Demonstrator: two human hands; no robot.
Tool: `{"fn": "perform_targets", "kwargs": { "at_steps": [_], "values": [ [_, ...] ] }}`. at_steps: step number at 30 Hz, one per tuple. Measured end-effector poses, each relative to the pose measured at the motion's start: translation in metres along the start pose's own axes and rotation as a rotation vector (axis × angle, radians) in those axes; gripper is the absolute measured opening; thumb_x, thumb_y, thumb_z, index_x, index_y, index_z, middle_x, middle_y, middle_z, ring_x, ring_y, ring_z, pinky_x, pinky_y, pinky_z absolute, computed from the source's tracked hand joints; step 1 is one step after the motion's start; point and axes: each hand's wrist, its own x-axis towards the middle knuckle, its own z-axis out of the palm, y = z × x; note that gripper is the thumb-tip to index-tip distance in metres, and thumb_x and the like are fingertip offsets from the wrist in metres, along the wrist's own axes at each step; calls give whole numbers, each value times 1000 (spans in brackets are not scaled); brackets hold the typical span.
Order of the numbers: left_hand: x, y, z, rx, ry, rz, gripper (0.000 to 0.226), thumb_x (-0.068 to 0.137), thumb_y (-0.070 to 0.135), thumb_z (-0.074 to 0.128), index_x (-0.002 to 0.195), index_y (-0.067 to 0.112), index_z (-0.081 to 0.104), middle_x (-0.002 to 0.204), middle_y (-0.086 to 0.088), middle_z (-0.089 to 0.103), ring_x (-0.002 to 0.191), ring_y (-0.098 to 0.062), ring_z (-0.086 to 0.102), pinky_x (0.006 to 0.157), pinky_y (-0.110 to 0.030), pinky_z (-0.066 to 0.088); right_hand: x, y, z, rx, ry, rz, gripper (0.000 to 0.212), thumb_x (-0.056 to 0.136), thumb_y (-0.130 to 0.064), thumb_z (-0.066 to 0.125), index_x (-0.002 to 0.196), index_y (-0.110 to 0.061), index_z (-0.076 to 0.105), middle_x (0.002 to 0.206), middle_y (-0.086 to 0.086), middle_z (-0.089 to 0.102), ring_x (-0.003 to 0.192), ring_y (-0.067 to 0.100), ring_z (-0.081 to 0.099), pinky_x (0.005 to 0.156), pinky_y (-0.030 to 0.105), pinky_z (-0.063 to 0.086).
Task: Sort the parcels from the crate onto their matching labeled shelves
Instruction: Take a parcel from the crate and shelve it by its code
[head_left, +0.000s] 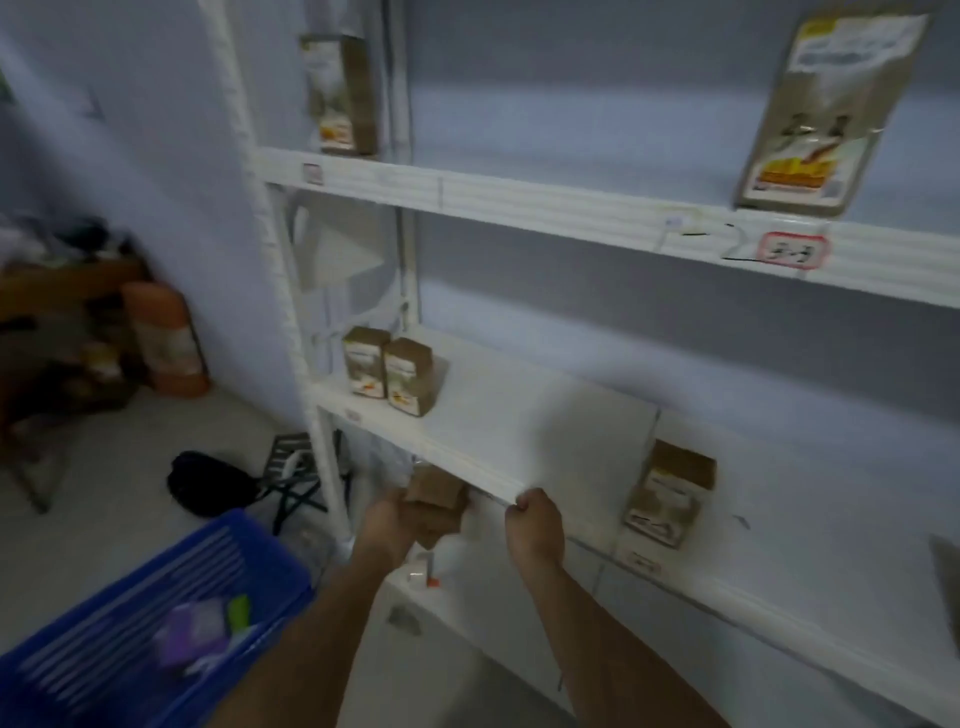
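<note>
While both our forearms reach forward and down, our left hand (395, 519) has its grip clamped on a brown parcel (435, 493) just under the middle shelf's (519, 441) front lip. Our right hand (535, 525) hooks curled fingers over that lip. Below left sits the blue crate (260, 545).

We've got white painted metal shelving (571, 208), matt brown paper parcels (410, 382), and a glossy blue plastic crate (249, 535) lower left.
</note>
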Motion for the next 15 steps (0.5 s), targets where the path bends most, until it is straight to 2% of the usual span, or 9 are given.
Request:
{"fn": "perform_targets", "kwargs": {
  "at_steps": [2, 4, 6, 8, 10, 15],
  "values": [
    [3, -32, -63, 59, 129, -62, 46, 88, 18, 63, 128, -2, 48, 120, -16, 59, 110, -31, 57, 80, -23, 44, -14, -41, 52, -27, -101, -82, 20, 87, -15, 49, 102, -9, 62, 109, 8, 63, 105, 28, 59, 81, 23, 42],
    [1, -57, -118, 86, 231, -112, 45, 89, 16, 62, 129, 2, 47, 123, -16, 58, 109, -32, 56, 80, -31, 43, -28, -77, 97, -90, -182, -185, 19, 85, -25, 50, 97, -22, 64, 103, 4, 65, 103, 27, 62, 86, 26, 47],
    [-2, -84, -164, 79, 318, -154, 47, 90, 15, 60, 132, 2, 44, 123, -17, 57, 108, -33, 55, 78, -32, 42, -44, -113, 136, -218, -267, -273, 20, 90, -25, 46, 100, -25, 64, 101, 3, 63, 103, 22, 60, 85, 26, 46],
    [-7, -107, -205, 77, 379, -203, 55, 91, 18, 60, 139, 3, 37, 133, -16, 51, 116, -32, 52, 88, -36, 44, -59, -145, 172, -266, -326, -310, 22, 97, -19, 42, 108, -15, 60, 104, 5, 60, 103, 20, 56, 78, 25, 39],
    [-10, -130, -240, 41, 434, -265, 59, 91, 19, 61, 141, 4, 34, 137, -16, 48, 120, -33, 50, 96, -38, 44, -67, -170, 212, -187, -400, -353, 18, 95, -16, 45, 105, -10, 60, 108, 9, 63, 103, 24, 59, 81, 29, 47],
    [-11, -185, -300, -100, 554, -383, 64, 88, 17, 65, 141, 4, 33, 142, -17, 43, 121, -31, 50, 97, -37, 45, -74, -209, 309, -176, -544, -482, 17, 92, -12, 47, 100, -5, 60, 98, 7, 60, 86, 23, 55, 69, 25, 39]
  ]
}}
